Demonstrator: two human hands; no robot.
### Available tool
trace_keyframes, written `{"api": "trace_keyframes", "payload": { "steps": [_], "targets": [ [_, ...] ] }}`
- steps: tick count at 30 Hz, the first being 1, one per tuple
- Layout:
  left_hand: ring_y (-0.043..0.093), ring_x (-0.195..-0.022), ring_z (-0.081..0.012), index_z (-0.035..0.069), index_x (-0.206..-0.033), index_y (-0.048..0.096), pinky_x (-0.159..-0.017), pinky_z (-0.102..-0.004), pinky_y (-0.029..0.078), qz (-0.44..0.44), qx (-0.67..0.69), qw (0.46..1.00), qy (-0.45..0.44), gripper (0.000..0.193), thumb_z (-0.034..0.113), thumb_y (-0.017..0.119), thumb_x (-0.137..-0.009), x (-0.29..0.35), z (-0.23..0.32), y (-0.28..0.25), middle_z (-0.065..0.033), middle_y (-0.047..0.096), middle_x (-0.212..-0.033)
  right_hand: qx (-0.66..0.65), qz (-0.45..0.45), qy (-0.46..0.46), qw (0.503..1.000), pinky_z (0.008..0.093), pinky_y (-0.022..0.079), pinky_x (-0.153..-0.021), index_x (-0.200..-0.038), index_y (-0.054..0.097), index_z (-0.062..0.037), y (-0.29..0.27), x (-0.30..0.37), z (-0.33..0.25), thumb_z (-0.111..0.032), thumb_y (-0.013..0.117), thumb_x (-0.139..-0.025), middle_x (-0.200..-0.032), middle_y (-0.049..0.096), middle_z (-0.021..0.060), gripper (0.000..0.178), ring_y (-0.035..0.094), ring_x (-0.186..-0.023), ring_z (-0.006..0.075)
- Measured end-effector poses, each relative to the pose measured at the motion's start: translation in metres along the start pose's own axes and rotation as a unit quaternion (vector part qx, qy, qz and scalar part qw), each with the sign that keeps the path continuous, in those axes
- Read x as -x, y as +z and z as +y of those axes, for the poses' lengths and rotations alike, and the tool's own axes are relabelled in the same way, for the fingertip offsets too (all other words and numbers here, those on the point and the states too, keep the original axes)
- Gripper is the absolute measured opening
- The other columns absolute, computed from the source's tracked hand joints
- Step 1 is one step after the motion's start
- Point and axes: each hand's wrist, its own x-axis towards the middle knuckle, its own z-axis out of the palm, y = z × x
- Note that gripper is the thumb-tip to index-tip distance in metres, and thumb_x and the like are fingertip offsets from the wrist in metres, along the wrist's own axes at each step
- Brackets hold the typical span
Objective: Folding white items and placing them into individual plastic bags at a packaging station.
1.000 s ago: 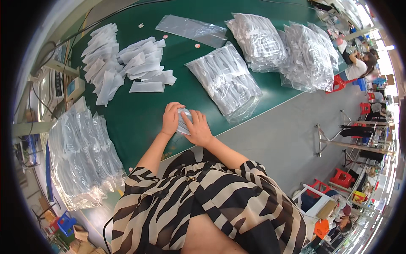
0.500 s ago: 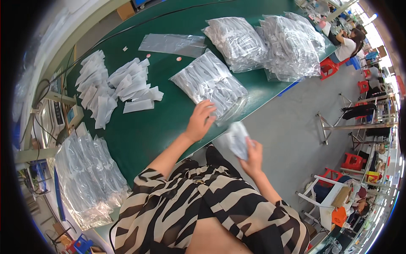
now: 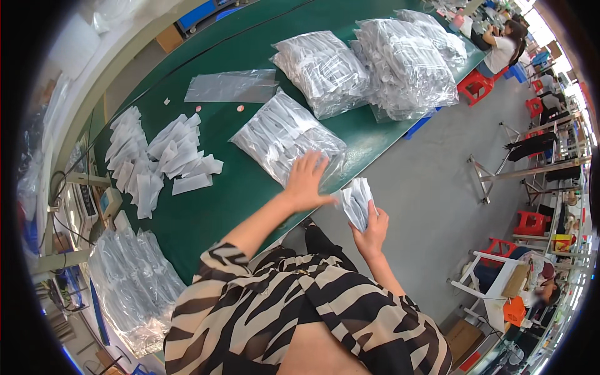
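My right hand [image 3: 372, 232] is closed around a small bundle of white packets [image 3: 357, 204], held upright past the table's front edge. My left hand [image 3: 306, 181] has its fingers spread and holds nothing. It is over the near side of a clear plastic bag [image 3: 284, 139] filled with similar white packets; whether it touches the bag I cannot tell. Loose white packets lie to the left in two rows, a longer one [image 3: 129, 159] and a shorter one [image 3: 178, 147].
The green table [image 3: 219, 206] also bears full clear bags [image 3: 322, 72] at the far right, a flat clear bag [image 3: 231, 86] and two small round stickers [image 3: 240, 109]. Another filled bag [image 3: 134, 275] lies near left. A person [image 3: 503, 47] sits by red stools [image 3: 478, 84].
My right hand has raised the bundle slightly and turned it more upright. My left hand's fingers have spread wider, with the thumb toward the bundle. The view has shifted a little.
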Motion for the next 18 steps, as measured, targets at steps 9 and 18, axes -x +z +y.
{"api": "trace_keyframes", "payload": {
  "steps": [9,18],
  "targets": [
    [0.06,-0.066,-0.0368,0.004,-0.083,0.055,-0.059,-0.0444,0.047,0.167,0.18,0.969,0.01,0.009,0.008,0.063,-0.086,-0.012,0.01,0.001,-0.0153,0.061,-0.077,-0.057,-0.086,-0.102,0.989,0.0471,0.042,-0.094,-0.141,0.046,-0.0065,0.011,-0.062,-0.009,-0.018,0.085,-0.064,-0.12,0.05,0.022,0.087,0.05,-0.109,0.0398],
    [0.061,-0.07,-0.0376,0.002,-0.087,0.058,-0.062,-0.0444,0.048,0.151,0.206,0.966,0.047,0.006,0.006,0.063,-0.086,0.004,0.021,-0.005,-0.0175,0.061,-0.078,0.02,0.054,-0.216,0.975,0.0502,0.038,-0.095,-0.143,0.043,-0.0031,0.098,-0.173,-0.072,-0.021,0.077,-0.068,-0.124,0.047,0.0238,0.084,0.047,-0.109,0.0408]
  ]
}}
